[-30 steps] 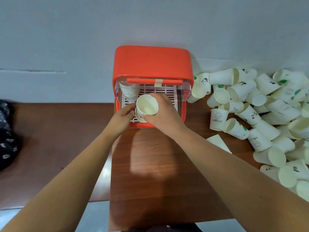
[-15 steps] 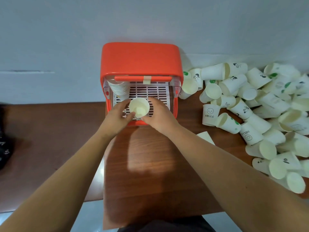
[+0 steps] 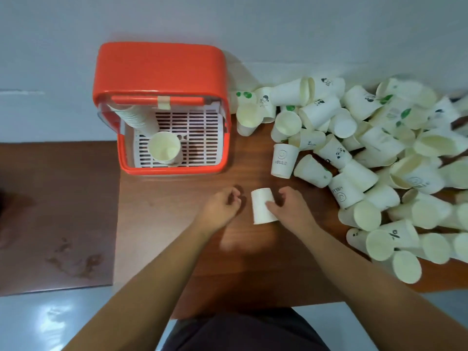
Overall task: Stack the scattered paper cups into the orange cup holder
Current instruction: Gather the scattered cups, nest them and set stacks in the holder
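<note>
**One cup in hand, front of the holder**

At back of bench [image 3: 177, 249], against wall: orange cup holder [image 3: 162, 67]. Inside it, on white slatted tray [image 3: 200, 138]: leaning stack of cups [image 3: 134, 117] in back-left corner. Just in front of that stack, upright cup [image 3: 164, 150], mouth up.

In front of holder, a little to its right: single cup [image 3: 262, 206], base pointing toward holder. On bench or just above it, cannot tell which. Gripped from the right by right hand [image 3: 291, 209], thumb on side wall, fingers curled round the far side. Just left of that cup and apart from it: left hand [image 3: 222, 206], fingers loosely curled, nothing held.

Right of holder: big loose pile of cups [image 3: 367, 153], most tipped on their sides, some printed, nearest ones just beside holder's right wall. Front-right of holder, at pile's edge: upside-down HELLO cup [image 3: 285, 160].

Left of holder: darker lower surface [image 3: 58, 211], stained.
</note>
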Tool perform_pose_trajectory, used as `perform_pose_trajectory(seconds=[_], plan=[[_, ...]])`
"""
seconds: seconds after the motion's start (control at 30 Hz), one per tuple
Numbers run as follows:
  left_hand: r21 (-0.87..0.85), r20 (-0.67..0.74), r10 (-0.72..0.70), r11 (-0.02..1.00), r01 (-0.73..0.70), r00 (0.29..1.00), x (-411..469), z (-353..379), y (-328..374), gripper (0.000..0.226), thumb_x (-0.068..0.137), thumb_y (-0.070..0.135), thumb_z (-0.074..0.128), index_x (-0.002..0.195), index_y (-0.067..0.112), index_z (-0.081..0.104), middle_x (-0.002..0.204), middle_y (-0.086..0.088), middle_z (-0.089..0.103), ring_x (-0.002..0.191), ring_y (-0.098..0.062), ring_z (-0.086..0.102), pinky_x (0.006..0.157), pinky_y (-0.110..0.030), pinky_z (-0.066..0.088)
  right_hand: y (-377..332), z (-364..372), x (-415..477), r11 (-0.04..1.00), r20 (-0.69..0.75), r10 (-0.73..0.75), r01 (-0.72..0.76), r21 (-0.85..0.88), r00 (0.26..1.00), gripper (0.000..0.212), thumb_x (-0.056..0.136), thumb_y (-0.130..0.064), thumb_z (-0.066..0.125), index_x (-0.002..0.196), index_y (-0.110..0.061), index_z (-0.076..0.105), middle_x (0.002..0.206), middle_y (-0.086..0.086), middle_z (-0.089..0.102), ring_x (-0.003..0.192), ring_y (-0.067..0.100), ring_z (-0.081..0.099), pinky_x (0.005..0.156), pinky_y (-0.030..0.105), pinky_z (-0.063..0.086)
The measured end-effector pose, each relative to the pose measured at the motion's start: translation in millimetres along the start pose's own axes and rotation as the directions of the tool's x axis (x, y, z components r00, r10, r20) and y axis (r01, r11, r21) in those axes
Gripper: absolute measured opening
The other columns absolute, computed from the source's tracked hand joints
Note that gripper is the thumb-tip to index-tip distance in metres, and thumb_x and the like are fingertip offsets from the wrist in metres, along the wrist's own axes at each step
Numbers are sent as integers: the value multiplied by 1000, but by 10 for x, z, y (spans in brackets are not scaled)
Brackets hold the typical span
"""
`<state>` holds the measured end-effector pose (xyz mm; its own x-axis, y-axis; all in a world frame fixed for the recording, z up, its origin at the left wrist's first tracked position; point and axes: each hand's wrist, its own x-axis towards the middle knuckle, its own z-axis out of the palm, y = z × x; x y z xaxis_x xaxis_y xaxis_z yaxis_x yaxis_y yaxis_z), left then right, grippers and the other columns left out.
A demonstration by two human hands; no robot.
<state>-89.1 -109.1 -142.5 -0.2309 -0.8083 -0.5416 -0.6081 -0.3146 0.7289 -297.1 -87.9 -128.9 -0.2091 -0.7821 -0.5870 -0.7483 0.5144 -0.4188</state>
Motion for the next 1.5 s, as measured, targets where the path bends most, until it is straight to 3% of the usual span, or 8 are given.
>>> perform_pose_trajectory(seconds=[0.23,0.33,0.47,0.6,0.77,1.0,1.23,1.5], plan=[[-201,-3,-169,966,165,986,132,456,320,31,95,35,57,124,23,60,120,9,66,110,-10,61,80,-9,40,27,-105,231,805,301,114,-266,530,947,33,86,-35,70,104,-9,62,108,10,69,92,22,70,81,43,60],[-331,10,75,941,-67,997,-2,385,384,68,80,49,76,138,32,46,133,18,54,124,-6,54,103,-26,45,16,-339,227,470,467,33,-427,773,883,29,96,-25,61,121,-11,57,116,16,68,101,28,70,78,40,60],[-14,-82,416,908,-419,905,-42,285,583,92,73,34,86,146,41,31,139,35,34,134,3,37,111,-19,34,-39,-604,228,223,617,-101,-586,779,781,38,96,-27,63,129,-11,52,119,24,64,100,34,67,86,46,57],[22,-276,425,900,-436,862,48,242,776,84,77,25,85,148,20,39,142,10,47,133,-5,43,109,-18,34,-119,-785,318,497,575,-91,-463,734,813,43,97,-41,57,128,-11,53,111,21,69,90,31,72,89,46,57],[-215,-371,171,940,-264,913,34,132,819,72,79,24,83,137,29,41,131,13,52,120,3,50,96,-14,42,-95,-1005,623,958,-71,-144,157,240,987,51,91,-47,60,127,-11,56,114,0,61,99,17,60,84,33,48],[-224,-404,57,962,-159,913,-103,86,667,62,80,29,82,129,27,45,120,19,53,108,11,51,78,-4,41,-182,-734,856,918,-95,-322,286,-275,942,45,97,-38,55,133,-11,49,121,16,45,103,34,57,84,42,51],[-244,-473,19,958,-152,881,-362,-201,541,55,82,37,78,128,32,48,121,17,58,106,10,54,80,-4,43,-242,-596,781,895,-31,-422,410,-177,906,8,90,-24,69,94,-17,67,109,9,47,97,25,54,87,35,47],[-213,-618,4,962,-172,786,-725,-1012,236,65,83,45,76,140,36,47,132,12,58,118,-7,57,92,-21,47,-704,-650,442,857,-109,-483,494,144,869,11,79,-23,78,75,-25,69,90,-2,54,86,12,50,72,22,35]])
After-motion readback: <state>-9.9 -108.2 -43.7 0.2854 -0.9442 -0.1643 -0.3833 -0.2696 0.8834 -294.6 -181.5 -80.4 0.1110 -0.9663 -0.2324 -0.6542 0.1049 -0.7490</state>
